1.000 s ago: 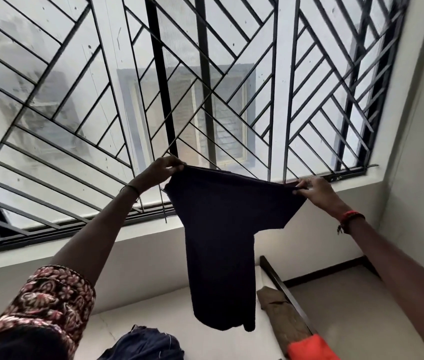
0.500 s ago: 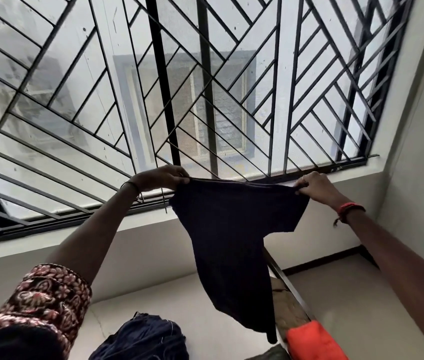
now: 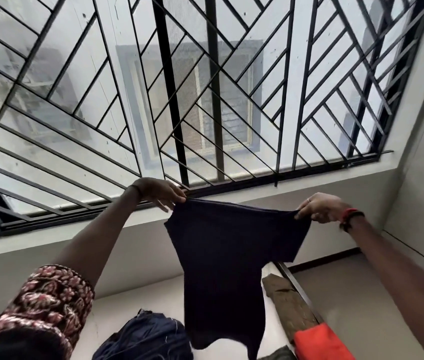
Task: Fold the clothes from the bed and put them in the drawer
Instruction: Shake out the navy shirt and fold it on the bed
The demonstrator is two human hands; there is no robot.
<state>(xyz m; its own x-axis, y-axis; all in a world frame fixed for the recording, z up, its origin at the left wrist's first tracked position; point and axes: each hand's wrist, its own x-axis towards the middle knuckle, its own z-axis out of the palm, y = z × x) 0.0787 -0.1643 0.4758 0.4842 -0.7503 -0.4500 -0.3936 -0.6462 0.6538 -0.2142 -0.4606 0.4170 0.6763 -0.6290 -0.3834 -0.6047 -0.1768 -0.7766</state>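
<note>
a floral-patterned sleeve (image 3: 49,302) fills the lower left corner, and a bare arm rises from it toward the black window grille (image 3: 213,100). the left hand (image 3: 157,192), a thin band at its wrist, pinches one top corner of a dark navy garment (image 3: 226,268) between thumb and curled fingers, just in front of the window's lower frame. below it, a heap of dark blue clothes (image 3: 148,336) lies on the pale bed surface (image 3: 132,307), just left of the hanging cloth.

the dark navy garment hangs in the air between the two hands, clear of the bed. its top edge is pulled nearly level. what looks like a short sleeve spreads to the right, and the body drops straight toward the bottom of the frame.

to its right, a brown cloth (image 3: 286,305) lies along the dark bed rail (image 3: 301,289), and an orange garment (image 3: 320,344) sits at the brown cloth's near end. the right hand (image 3: 321,207), with a ring on one finger and red and dark bands (image 3: 348,215) at the wrist, grips the garment's other top corner in closed fingers. grey floor (image 3: 361,294) shows beyond the rail.
</note>
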